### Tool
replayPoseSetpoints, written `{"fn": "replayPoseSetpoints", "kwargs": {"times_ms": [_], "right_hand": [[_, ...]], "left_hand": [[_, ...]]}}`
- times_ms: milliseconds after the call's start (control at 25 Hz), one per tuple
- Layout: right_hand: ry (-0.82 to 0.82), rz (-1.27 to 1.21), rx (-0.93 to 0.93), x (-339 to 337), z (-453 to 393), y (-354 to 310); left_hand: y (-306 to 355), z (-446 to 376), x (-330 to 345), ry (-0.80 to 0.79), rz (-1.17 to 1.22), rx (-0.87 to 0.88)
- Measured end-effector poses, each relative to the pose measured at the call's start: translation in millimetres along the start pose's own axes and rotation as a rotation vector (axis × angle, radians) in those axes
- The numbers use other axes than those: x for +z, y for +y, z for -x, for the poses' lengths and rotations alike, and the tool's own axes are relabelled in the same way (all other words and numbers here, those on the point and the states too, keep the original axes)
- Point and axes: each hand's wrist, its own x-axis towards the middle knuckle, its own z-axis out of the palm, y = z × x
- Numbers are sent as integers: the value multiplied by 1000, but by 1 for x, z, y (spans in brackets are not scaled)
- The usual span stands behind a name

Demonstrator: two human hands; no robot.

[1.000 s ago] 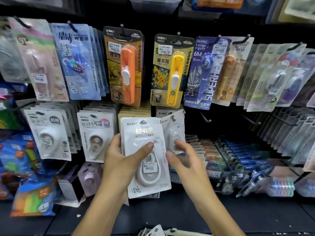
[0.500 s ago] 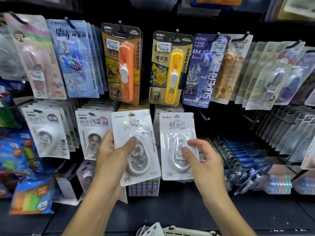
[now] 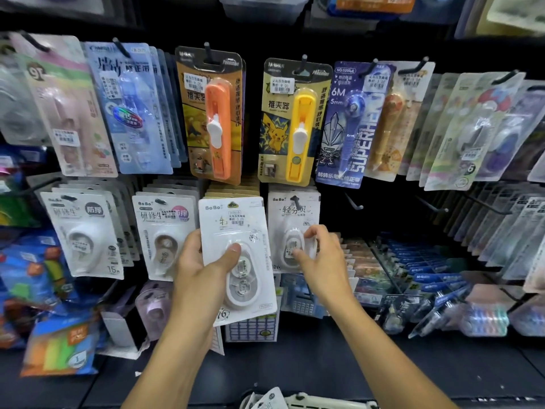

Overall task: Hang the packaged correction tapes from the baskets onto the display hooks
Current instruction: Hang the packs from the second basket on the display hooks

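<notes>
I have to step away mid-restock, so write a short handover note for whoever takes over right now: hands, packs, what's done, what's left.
Left hand: grips a white BoBo correction tape pack, thumb on the blister, held in front of the lower row, not hung.
Right hand: fingers curled at the blister of a second white pack; the hook shows through its top hole, so it looks hung.
Basket: at the bottom edge, more packs showing.
Done: right pack apparently on its hook.
Left: hang the left-hand pack, then the basket's packs.
</notes>
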Motion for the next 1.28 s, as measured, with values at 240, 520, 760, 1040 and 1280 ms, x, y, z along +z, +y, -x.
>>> {"fn": "replayPoseSetpoints", "kwargs": {"times_ms": [240, 520, 760, 1040, 1280], "right_hand": [[-191, -619, -157, -14, 61, -15], [-83, -567, -7, -37, 46, -4], [-147, -175, -106, -23, 18, -1], [-422, -27, 309, -17, 148, 152], [-1134, 522, -128, 30, 264, 209]], "left_hand": [[-4, -2, 14, -293, -33, 49], [-13, -1, 12, -221, -627, 313], [-19, 4, 11, -143, -840, 380], [-73, 33, 4, -831, -1227, 185], [-163, 69, -19, -1401, -1747, -283]]}}
